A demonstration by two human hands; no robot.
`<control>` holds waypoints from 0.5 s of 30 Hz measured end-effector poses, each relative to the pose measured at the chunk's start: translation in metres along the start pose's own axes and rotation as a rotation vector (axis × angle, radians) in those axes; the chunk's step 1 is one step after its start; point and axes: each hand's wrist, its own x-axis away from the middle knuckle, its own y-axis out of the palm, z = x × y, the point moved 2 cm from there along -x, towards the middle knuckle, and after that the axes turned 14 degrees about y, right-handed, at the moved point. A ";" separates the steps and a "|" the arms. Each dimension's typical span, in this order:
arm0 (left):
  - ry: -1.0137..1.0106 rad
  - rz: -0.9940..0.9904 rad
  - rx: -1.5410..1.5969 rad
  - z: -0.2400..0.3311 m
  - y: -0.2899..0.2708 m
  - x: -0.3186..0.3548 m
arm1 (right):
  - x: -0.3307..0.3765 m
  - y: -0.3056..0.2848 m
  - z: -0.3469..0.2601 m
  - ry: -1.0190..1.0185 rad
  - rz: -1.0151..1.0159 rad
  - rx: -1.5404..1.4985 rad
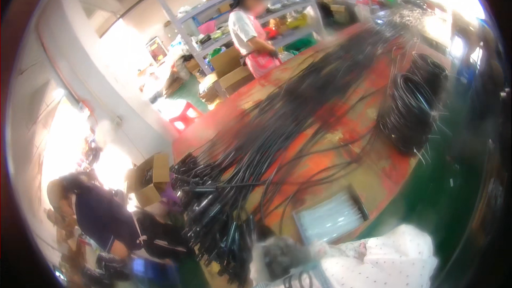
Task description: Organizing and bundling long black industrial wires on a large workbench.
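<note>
A white dotted sleeve point(400, 250) comes in along the lower edge, with its hand hidden or too blurred to make out. Beside it is a smeared grey shape point(285, 258); I cannot tell whether it is a gloved hand. No fingers of my left hand or my right hand show clearly. Just beyond lies a shallow box point(330, 216) of pale, shiny strips. Left of the grey shape, black cable ends point(218, 229) with thick dark sleeves lie heaped at the table edge. Their long black cables point(298, 106) stretch away over the red and tan table point(386, 173).
Coiled black cables point(408, 109) stand at the table's right edge. A person in a pink apron point(261, 64) stands across the table near shelves point(290, 2). Another person in dark clothes point(104, 210) bends at lower left, near an open carton point(149, 178). A red stool point(186, 114) stands behind.
</note>
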 end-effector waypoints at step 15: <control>-0.441 -0.042 0.362 0.081 0.042 0.004 | 0.074 -0.072 -0.062 -0.107 0.017 -0.324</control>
